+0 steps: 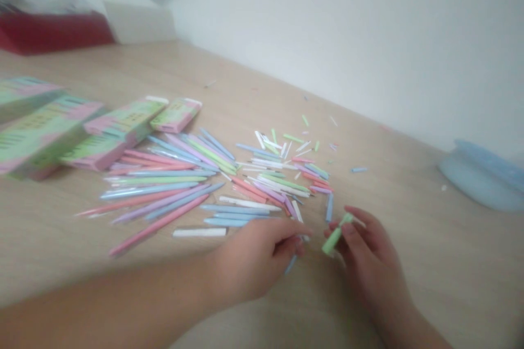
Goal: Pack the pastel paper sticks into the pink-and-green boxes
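One green stick (332,241), pinched in the fingers of my right hand (374,262) above the tabletop (454,267). My left hand (254,256), fingers curled, near blue sticks (240,210); I cannot tell its hold.

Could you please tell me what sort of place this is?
Probably an indoor worktable or desk, judging by the wooden-looking tabletop, the pale wall behind it and the scattered pastel sticks.
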Demonstrator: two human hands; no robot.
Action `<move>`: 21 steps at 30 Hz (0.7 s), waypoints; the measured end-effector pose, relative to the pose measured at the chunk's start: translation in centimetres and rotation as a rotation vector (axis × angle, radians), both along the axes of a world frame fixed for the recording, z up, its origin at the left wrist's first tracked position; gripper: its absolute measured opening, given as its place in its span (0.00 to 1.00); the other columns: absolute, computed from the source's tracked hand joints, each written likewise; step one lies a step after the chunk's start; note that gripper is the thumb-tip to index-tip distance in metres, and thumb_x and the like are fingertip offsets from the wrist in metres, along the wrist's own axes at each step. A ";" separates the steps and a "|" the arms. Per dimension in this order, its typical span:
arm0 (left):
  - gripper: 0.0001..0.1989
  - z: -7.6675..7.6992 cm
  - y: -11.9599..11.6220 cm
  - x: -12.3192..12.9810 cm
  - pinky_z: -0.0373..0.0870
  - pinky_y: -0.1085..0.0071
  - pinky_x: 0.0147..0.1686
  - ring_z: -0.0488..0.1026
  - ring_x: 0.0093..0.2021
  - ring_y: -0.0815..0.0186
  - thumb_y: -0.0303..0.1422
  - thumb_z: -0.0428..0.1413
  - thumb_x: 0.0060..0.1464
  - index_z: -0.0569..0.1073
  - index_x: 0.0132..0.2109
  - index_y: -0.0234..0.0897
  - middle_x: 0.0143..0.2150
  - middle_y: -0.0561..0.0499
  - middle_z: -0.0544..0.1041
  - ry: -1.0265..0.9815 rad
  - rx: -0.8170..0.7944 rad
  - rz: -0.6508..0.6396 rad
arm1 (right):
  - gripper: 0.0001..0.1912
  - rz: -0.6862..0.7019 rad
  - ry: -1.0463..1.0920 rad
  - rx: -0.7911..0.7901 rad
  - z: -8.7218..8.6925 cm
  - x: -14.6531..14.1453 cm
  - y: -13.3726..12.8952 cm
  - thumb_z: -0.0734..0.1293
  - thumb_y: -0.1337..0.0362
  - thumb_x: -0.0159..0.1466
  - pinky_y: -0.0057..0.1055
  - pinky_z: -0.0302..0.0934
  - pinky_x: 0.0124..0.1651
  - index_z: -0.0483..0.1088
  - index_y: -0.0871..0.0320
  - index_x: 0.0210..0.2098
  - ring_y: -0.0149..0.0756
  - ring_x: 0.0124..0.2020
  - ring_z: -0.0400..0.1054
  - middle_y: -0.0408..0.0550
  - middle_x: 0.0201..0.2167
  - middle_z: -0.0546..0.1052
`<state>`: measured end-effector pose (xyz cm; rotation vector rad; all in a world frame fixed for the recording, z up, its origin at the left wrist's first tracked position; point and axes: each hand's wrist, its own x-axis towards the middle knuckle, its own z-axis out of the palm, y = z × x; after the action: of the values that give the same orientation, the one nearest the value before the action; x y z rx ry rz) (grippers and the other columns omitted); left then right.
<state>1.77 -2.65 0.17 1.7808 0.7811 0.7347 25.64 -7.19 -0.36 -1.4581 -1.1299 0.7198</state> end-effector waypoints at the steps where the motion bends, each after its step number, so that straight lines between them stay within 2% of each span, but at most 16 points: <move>1: 0.15 0.0 0.0 0.0 0.70 0.73 0.46 0.79 0.43 0.66 0.31 0.54 0.68 0.82 0.54 0.47 0.45 0.55 0.84 -0.009 0.008 -0.005 | 0.23 0.024 0.092 -0.042 -0.1 -0.2 0.1 0.75 0.48 0.65 0.40 0.80 0.34 0.70 0.50 0.53 0.44 0.34 0.82 0.47 0.35 0.84; 4: 0.17 -0.2 -0.1 0.1 0.71 0.72 0.48 0.79 0.46 0.65 0.31 0.53 0.69 0.80 0.58 0.49 0.48 0.55 0.84 -0.032 0.009 -0.021 | 0.21 0.080 0.209 -0.062 -0.3 -0.6 0.2 0.78 0.50 0.63 0.40 0.80 0.34 0.71 0.50 0.48 0.43 0.33 0.82 0.45 0.36 0.84; 7: 0.17 -0.7 -0.2 0.3 0.71 0.72 0.44 0.79 0.45 0.63 0.33 0.55 0.67 0.76 0.61 0.47 0.45 0.54 0.84 -0.026 -0.070 0.023 | 0.19 0.102 0.217 -0.019 -0.5 -0.9 0.2 0.78 0.51 0.63 0.40 0.81 0.33 0.70 0.49 0.45 0.42 0.32 0.82 0.45 0.36 0.84; 10: 0.11 -1.0 -0.3 0.4 0.69 0.72 0.38 0.78 0.39 0.65 0.34 0.57 0.66 0.76 0.54 0.44 0.40 0.54 0.83 -0.001 -0.111 0.040 | 0.19 0.086 0.175 0.007 -0.7 -1.1 0.0 0.77 0.50 0.63 0.42 0.81 0.34 0.68 0.49 0.45 0.44 0.33 0.82 0.46 0.36 0.84; 13: 0.05 -0.6 -0.2 0.3 0.64 0.74 0.34 0.74 0.34 0.68 0.34 0.57 0.66 0.79 0.44 0.43 0.36 0.56 0.81 0.062 -0.048 0.010 | 0.19 0.069 0.124 0.014 -0.7 -1.1 -0.3 0.77 0.50 0.63 0.42 0.82 0.36 0.67 0.49 0.44 0.44 0.35 0.83 0.47 0.37 0.84; 16: 0.06 -0.3 -0.1 0.2 0.63 0.74 0.34 0.72 0.33 0.70 0.34 0.58 0.65 0.80 0.43 0.44 0.35 0.57 0.81 0.080 0.007 0.019 | 0.19 0.081 0.101 0.013 -0.7 -1.2 -0.5 0.78 0.51 0.63 0.40 0.82 0.36 0.67 0.49 0.43 0.42 0.35 0.83 0.46 0.38 0.84; 21: 0.07 -0.6 -0.2 0.2 0.62 0.74 0.33 0.72 0.33 0.69 0.35 0.57 0.65 0.81 0.44 0.45 0.35 0.56 0.80 0.074 -0.038 0.047 | 0.18 0.081 0.117 0.043 -0.7 -1.2 -0.7 0.77 0.53 0.64 0.37 0.82 0.38 0.66 0.49 0.43 0.40 0.37 0.83 0.45 0.38 0.85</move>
<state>2.00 -2.85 -0.42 1.7685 0.8829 0.6834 24.40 -7.89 -1.03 -1.3233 -1.1129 0.8221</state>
